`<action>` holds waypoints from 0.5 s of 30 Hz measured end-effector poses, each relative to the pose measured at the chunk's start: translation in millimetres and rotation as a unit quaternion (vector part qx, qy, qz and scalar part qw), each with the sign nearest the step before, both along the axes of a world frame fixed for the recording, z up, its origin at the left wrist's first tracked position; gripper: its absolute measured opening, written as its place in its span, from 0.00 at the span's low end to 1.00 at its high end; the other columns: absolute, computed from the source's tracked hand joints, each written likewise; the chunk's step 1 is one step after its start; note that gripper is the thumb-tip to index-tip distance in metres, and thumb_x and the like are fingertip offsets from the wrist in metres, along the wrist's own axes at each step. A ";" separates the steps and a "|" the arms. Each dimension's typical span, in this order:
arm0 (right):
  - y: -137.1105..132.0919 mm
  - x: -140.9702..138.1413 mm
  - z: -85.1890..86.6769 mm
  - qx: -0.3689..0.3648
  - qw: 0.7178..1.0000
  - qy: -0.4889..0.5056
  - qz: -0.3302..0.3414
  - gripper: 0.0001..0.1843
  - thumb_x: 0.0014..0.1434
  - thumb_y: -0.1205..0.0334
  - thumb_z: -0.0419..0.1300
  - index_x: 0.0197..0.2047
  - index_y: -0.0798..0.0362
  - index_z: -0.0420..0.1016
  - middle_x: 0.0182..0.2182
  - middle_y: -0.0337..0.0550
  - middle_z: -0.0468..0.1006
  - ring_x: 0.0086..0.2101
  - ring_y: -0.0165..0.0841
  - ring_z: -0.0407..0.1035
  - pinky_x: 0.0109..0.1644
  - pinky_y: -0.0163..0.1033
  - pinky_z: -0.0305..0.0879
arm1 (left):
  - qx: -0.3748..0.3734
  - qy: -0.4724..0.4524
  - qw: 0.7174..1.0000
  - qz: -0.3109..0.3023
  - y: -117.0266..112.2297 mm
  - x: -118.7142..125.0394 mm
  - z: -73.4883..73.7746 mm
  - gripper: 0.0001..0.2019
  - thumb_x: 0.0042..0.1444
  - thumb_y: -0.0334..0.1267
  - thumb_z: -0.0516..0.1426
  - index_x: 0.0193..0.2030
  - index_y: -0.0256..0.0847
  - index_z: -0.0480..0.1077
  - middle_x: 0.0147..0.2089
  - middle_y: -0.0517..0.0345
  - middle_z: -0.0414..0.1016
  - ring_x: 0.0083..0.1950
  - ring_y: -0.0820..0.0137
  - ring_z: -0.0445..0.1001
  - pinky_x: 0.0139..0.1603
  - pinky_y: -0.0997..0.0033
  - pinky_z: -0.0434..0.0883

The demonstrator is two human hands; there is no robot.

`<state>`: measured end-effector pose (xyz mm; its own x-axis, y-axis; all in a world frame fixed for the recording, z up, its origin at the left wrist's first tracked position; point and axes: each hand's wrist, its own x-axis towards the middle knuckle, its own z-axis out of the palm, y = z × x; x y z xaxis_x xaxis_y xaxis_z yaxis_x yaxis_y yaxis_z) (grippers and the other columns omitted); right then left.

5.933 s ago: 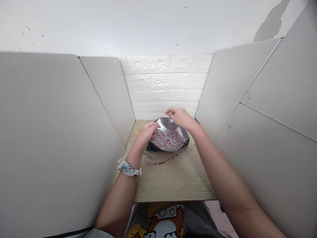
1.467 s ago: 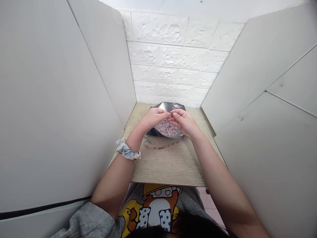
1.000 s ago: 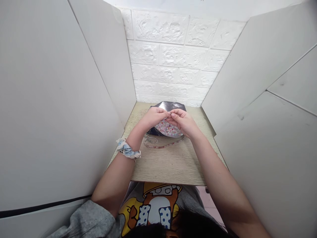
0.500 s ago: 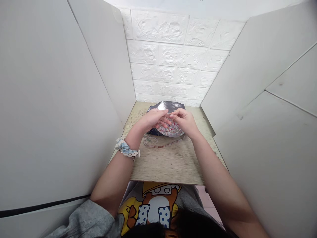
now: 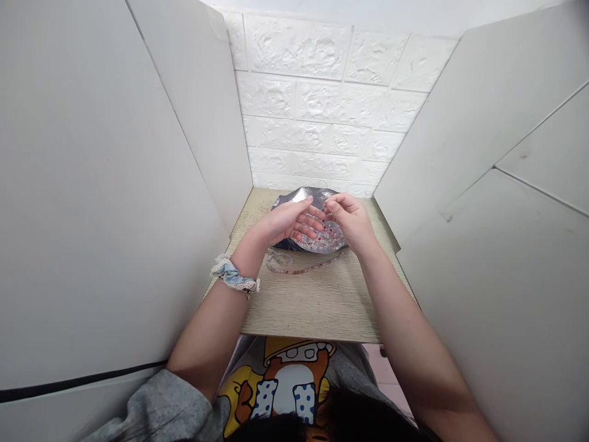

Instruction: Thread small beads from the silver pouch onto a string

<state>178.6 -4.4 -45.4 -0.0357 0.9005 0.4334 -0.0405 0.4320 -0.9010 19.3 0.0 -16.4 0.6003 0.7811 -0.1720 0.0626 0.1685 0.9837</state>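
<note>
A dark foil pouch (image 5: 304, 197) full of small pink and white beads (image 5: 327, 236) lies at the back of a narrow wooden table (image 5: 313, 301). My left hand (image 5: 289, 222) hovers over the pouch, thumb and forefinger pinched on a thin thread, the other fingers stretched toward the right. My right hand (image 5: 350, 218) is curled, its fingertips pinched close to the left hand's. Whether it holds a bead is too small to tell. A beaded strand (image 5: 301, 267) lies on the table just in front of the pouch, coiled at its left end.
Grey partition panels (image 5: 115, 202) close in both sides of the table; the right-hand panel (image 5: 483, 184) is angled. A white brick-patterned wall (image 5: 322, 110) stands behind. My left wrist wears a blue lace scrunchie (image 5: 232, 279). My lap shows below the table's near edge.
The hands, pinched together over the pouch a second ago, have drawn slightly apart. The left hand's fingers have spread out. The right hand has shifted a little to the right.
</note>
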 end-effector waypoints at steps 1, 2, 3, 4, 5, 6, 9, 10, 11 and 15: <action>-0.6 0.2 0.9 0.004 1.000 -0.014 0.002 0.09 0.47 0.55 0.58 0.27 0.53 0.68 0.24 0.35 0.68 0.27 0.24 0.63 0.32 0.33 0.62 | -0.001 -0.004 1.000 -0.003 -0.1 0.2 -0.2 0.21 0.53 0.52 0.45 0.38 0.35 0.67 0.31 0.52 0.72 0.27 0.75 0.70 0.21 0.79 0.59; -1.2 0.2 1.8 0.010 1.000 -0.030 0.002 0.09 0.47 0.56 0.59 0.27 0.53 0.69 0.24 0.35 0.68 0.27 0.24 0.63 0.33 0.33 0.62 | -0.002 -0.009 1.000 -0.006 -0.1 0.4 -0.4 0.21 0.53 0.52 0.45 0.38 0.35 0.67 0.31 0.52 0.72 0.27 0.75 0.70 0.21 0.79 0.60; -1.7 0.1 2.7 0.015 0.999 -0.045 0.000 0.08 0.46 0.57 0.59 0.26 0.53 0.70 0.23 0.35 0.69 0.27 0.24 0.63 0.34 0.34 0.61 | -0.002 -0.012 1.000 -0.009 -0.1 0.6 -0.6 0.21 0.53 0.52 0.45 0.38 0.36 0.67 0.31 0.52 0.72 0.27 0.75 0.70 0.21 0.79 0.60; -2.1 -0.1 3.4 0.017 0.998 -0.056 -0.005 0.08 0.46 0.57 0.59 0.26 0.53 0.70 0.23 0.36 0.69 0.28 0.25 0.63 0.34 0.34 0.61 | -0.002 -0.012 1.000 -0.012 -0.1 0.7 -0.8 0.22 0.53 0.52 0.45 0.39 0.36 0.67 0.31 0.52 0.72 0.27 0.75 0.70 0.21 0.79 0.60; -2.1 -0.3 3.8 0.016 0.998 -0.059 -0.012 0.08 0.46 0.58 0.60 0.25 0.54 0.70 0.23 0.36 0.70 0.27 0.25 0.63 0.34 0.34 0.61 | -0.002 -0.010 1.000 -0.014 -0.1 0.8 -0.8 0.22 0.53 0.53 0.45 0.39 0.36 0.67 0.31 0.52 0.72 0.27 0.75 0.70 0.21 0.79 0.60; -1.9 -0.5 3.8 0.011 0.998 -0.056 -0.021 0.08 0.45 0.58 0.60 0.25 0.54 0.70 0.22 0.36 0.69 0.27 0.25 0.63 0.34 0.34 0.61 | -0.001 -0.007 1.000 -0.015 -0.3 0.9 -0.7 0.22 0.53 0.53 0.45 0.39 0.36 0.67 0.31 0.51 0.72 0.28 0.75 0.70 0.22 0.78 0.60; 0.1 0.2 2.1 -0.004 0.999 -0.010 -0.044 0.08 0.45 0.57 0.60 0.26 0.54 0.70 0.22 0.35 0.68 0.23 0.23 0.62 0.29 0.32 0.60 | -0.001 -0.001 1.000 -0.018 -1.3 0.8 0.2 0.22 0.52 0.54 0.45 0.37 0.36 0.67 0.33 0.51 0.72 0.29 0.74 0.71 0.24 0.77 0.62; 1.0 0.9 1.2 -0.005 0.999 0.011 -0.049 0.09 0.46 0.57 0.60 0.27 0.53 0.69 0.22 0.34 0.68 0.22 0.23 0.61 0.28 0.32 0.60 | -0.001 -0.002 1.000 -0.018 -1.7 0.8 0.6 0.22 0.52 0.54 0.45 0.37 0.36 0.67 0.33 0.51 0.72 0.30 0.73 0.71 0.25 0.76 0.63; 2.0 1.7 0.3 -0.005 0.998 0.032 -0.053 0.09 0.46 0.56 0.59 0.27 0.53 0.69 0.22 0.34 0.67 0.22 0.22 0.61 0.28 0.32 0.60 | -0.001 -0.004 1.000 -0.018 -2.0 0.8 0.9 0.22 0.52 0.54 0.46 0.36 0.36 0.68 0.33 0.51 0.72 0.30 0.73 0.71 0.26 0.76 0.63; 4.8 4.8 -2.2 -0.006 0.995 0.078 -0.063 0.09 0.47 0.56 0.59 0.28 0.53 0.68 0.24 0.34 0.67 0.22 0.22 0.61 0.28 0.31 0.60 | -0.008 -0.013 1.000 -0.022 -2.3 1.2 1.3 0.22 0.52 0.53 0.46 0.35 0.35 0.68 0.34 0.50 0.72 0.32 0.72 0.71 0.29 0.75 0.65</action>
<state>183.3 0.4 -47.7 0.1458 0.8983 0.4146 -0.1263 0.4325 -0.8927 20.5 -2.3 -15.1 0.6378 0.7518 -0.1673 0.0440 0.1813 0.9824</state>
